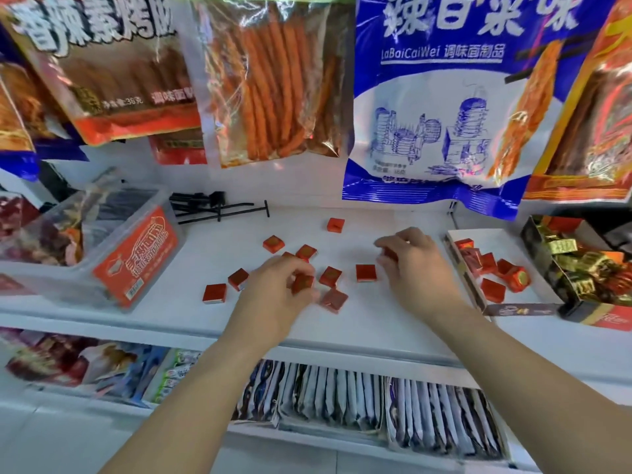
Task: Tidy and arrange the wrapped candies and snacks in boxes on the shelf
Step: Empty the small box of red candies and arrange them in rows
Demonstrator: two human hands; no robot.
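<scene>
Grip of left hand (278, 290) clamped on a candy (303, 281); right hand (415, 265) likewise on another. Best, I judged: gather several, then fill box (460, 268).

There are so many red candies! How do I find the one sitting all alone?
Start at the big blue snack bag hanging above the white shelf. Just below its lower left corner, one red square candy lies on the shelf. It sits alone at the back, apart from the other red candies scattered nearer the shelf's front edge.
</scene>
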